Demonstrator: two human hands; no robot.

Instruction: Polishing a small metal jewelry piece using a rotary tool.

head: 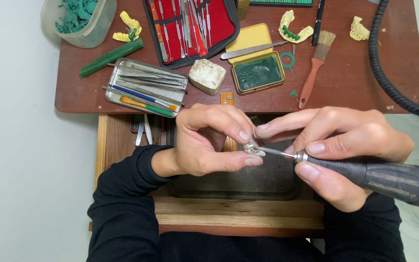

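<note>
Reddish-brown wooden workbench (355,82), seen from above, with a dark recessed tray (238,182) set in the pull-out section below its front edge. Over that tray, left hand (204,143) is closed in a pinch, thumb and forefinger clamped on a small pale metallic dental casting (253,148). Right hand (340,145) is wrapped around a dark grey ribbed rotary handpiece (379,177), held like a pen; its thin steel bur (275,151) points left, and the tip sits at the casting's edge (contact looks likely, cannot confirm).

Step in hand, by my reading: grinding or trimming the casting. Next move calls for a steady pinch, light sideways pressure from the bur, and small rotations of the piece so a fresh surface faces the tip.

Nearby: open metal tin of slim hand instruments (144,87), gold-rimmed tin of green wax (258,73), orange-handled brush (316,68), red-lined roll-up tool case (190,26), yellow plaster jaw model (294,29).
</note>
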